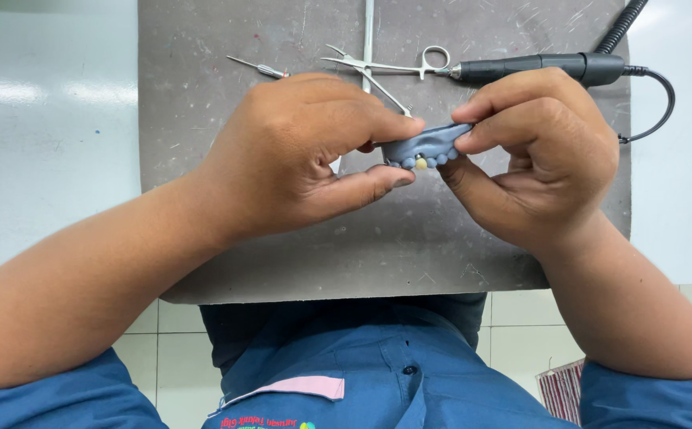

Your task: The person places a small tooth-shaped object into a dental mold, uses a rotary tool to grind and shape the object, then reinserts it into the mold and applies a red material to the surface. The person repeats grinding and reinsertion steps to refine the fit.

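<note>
Both hands hold a small grey-blue dental model [425, 148] with a row of teeth and one pale yellowish tooth, above a grey mat [298, 238]. My left hand [298, 155] pinches its left end between thumb and fingers. My right hand [533, 151] grips its right end with the fingertips. Most of the model is hidden behind the fingers.
On the mat's far edge lie metal scissors-like forceps [386, 67], a thin metal probe [259, 68] and a black rotary handpiece [537, 67] with a coiled black cable [620, 28]. The mat sits on a white worktop [44, 135]. Below are tiled floor and my blue shirt.
</note>
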The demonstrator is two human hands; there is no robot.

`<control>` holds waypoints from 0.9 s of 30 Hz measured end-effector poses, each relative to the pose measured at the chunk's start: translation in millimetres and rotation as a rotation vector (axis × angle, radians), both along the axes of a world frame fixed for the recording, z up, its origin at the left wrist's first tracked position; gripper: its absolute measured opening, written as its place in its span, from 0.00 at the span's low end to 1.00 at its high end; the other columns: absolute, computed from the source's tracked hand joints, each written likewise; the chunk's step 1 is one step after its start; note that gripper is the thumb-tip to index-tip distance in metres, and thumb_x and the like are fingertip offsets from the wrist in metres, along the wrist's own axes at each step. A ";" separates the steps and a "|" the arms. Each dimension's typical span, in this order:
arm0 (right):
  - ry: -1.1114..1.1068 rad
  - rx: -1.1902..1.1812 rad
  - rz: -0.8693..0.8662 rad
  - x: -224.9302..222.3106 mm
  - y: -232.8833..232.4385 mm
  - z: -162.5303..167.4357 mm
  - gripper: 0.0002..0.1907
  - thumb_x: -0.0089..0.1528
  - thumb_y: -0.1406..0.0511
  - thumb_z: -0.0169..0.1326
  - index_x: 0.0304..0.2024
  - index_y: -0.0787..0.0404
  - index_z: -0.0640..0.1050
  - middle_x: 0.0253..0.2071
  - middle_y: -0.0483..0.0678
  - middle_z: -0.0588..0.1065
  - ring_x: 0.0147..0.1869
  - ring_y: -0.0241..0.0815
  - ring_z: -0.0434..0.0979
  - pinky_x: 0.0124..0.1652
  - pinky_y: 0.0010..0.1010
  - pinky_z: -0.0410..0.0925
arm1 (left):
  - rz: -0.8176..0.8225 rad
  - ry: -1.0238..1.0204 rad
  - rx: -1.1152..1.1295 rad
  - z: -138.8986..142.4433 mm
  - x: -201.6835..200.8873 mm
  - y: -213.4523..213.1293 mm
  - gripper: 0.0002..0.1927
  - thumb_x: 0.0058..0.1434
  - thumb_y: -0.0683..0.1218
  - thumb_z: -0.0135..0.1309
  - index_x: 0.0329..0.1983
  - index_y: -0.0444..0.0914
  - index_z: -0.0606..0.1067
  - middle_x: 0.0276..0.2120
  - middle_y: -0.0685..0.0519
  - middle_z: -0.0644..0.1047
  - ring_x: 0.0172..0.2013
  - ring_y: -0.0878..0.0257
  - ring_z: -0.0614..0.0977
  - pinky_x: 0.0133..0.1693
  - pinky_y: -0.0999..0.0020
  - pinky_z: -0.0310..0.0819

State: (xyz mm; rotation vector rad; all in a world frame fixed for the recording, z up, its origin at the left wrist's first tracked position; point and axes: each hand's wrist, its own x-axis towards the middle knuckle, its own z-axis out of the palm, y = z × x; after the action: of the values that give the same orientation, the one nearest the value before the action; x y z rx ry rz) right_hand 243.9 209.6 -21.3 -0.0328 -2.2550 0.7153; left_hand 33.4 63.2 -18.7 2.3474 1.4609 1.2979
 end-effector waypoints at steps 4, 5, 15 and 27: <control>0.014 -0.141 0.036 1.5 -1.6 -0.3 0.20 0.54 0.67 0.71 0.42 0.69 0.75 0.43 0.53 0.72 0.38 0.30 0.76 0.36 0.18 0.74 | 0.012 0.030 0.018 -2.8 -1.6 -3.0 0.16 0.67 0.47 0.69 0.55 0.38 0.79 0.44 0.51 0.82 0.41 0.59 0.83 0.43 0.65 0.76; 0.020 -0.061 0.031 2.3 -1.8 -0.2 0.22 0.53 0.66 0.71 0.43 0.71 0.76 0.41 0.53 0.71 0.38 0.32 0.75 0.35 0.19 0.75 | 0.004 0.038 0.039 -2.0 -0.9 -3.9 0.16 0.66 0.46 0.69 0.54 0.37 0.79 0.43 0.50 0.81 0.40 0.58 0.83 0.43 0.64 0.76; 0.121 0.249 0.039 2.1 3.4 -3.3 0.18 0.52 0.64 0.71 0.38 0.71 0.82 0.38 0.57 0.74 0.36 0.41 0.75 0.31 0.23 0.70 | -0.016 0.126 0.158 12.9 10.6 -10.6 0.17 0.64 0.44 0.69 0.51 0.33 0.77 0.41 0.46 0.79 0.41 0.52 0.81 0.42 0.59 0.76; 0.068 0.183 0.006 3.3 0.9 -6.4 0.18 0.55 0.64 0.70 0.42 0.70 0.82 0.40 0.56 0.75 0.39 0.41 0.78 0.35 0.25 0.72 | 0.024 0.083 0.153 11.3 15.7 -9.5 0.17 0.65 0.45 0.68 0.50 0.30 0.77 0.39 0.46 0.79 0.38 0.53 0.81 0.41 0.62 0.75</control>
State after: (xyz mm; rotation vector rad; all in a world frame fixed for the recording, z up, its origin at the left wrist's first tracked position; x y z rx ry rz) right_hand 247.2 210.6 -27.7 0.0851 -2.2463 0.5031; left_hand 49.1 53.7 -7.5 2.5154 1.4661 1.3800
